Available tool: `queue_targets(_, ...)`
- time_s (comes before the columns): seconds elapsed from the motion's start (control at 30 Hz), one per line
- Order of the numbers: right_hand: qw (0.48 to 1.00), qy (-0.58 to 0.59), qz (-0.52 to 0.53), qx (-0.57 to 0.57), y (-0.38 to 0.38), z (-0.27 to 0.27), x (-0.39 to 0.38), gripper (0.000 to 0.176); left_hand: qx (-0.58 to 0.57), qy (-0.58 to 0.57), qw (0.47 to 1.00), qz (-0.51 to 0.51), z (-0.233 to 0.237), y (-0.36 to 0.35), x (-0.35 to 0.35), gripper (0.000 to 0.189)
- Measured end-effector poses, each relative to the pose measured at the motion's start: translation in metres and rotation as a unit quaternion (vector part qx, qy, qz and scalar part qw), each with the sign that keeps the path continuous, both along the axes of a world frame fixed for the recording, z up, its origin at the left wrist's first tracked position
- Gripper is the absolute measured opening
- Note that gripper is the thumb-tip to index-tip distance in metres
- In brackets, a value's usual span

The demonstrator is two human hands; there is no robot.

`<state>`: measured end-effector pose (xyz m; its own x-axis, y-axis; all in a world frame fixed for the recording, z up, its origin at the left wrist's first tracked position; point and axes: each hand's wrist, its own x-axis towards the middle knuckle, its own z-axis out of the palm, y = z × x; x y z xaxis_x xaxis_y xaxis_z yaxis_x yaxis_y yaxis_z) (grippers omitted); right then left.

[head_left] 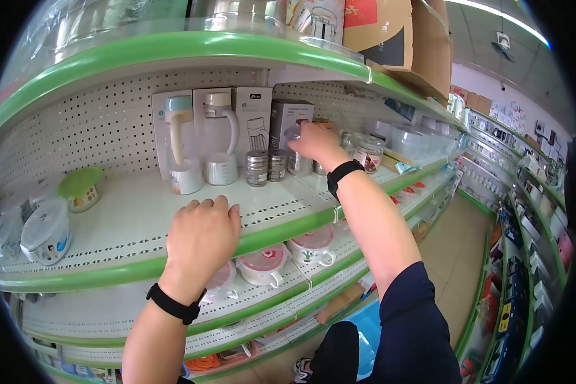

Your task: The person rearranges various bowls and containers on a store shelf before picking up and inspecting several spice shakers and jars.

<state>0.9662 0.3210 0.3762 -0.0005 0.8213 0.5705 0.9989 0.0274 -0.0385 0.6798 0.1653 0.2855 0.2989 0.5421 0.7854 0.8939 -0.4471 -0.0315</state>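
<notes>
My right hand (315, 142) reaches to the back of the shelf, its fingers closed round a small clear jar (292, 133) in front of a dark grey box (290, 112). Below it stand more glass jars (299, 163). Two small jars with metal lids (256, 169) are to the left of it. My left hand (203, 235) rests on the front of the shelf (128, 224), palm down, fingers bent and not wrapped round anything. Behind it two handled bottles (220, 141) stand before white boxes (253, 118).
A green-lidded bowl (81, 188) and clear-lidded containers (47, 232) stand at the left. The upper shelf's green edge (173, 46) runs overhead, with a cardboard box (390, 38) on it. Lidded cups (262, 264) stand on the shelf below. A blue basin (363, 333) is near my legs.
</notes>
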Motion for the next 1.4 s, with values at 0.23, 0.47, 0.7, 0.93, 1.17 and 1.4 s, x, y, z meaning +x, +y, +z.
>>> queue_targets(0.23,0.992,0.059,-0.017,0.111,-0.02,0.023,0.001,0.052,-0.035,-0.009,0.999,-0.008,0.004,-0.003,0.001,0.023)
queue_targets(0.47,0.973,0.119,-0.06,0.188,-0.032,0.044,0.085,0.035,-0.013,-0.001,1.0,0.003,0.004,-0.004,0.004,0.024)
queue_targets(0.7,0.982,0.189,-0.015,-0.016,-0.018,0.008,0.137,0.041,-0.013,-0.011,1.0,-0.007,0.003,-0.002,0.005,0.02)
queue_targets(0.93,0.962,0.202,0.021,-0.184,-0.013,-0.016,0.12,0.059,-0.031,-0.01,0.999,0.004,0.004,-0.002,0.007,0.019)
queue_targets(1.17,0.984,0.108,0.006,-0.141,0.0,-0.029,0.116,0.047,-0.04,-0.008,0.999,0.019,0.005,-0.004,0.008,0.02)
queue_targets(1.4,0.979,0.128,0.019,-0.155,-0.008,-0.028,0.124,0.048,-0.039,-0.013,0.999,0.021,0.005,-0.004,0.008,0.021)
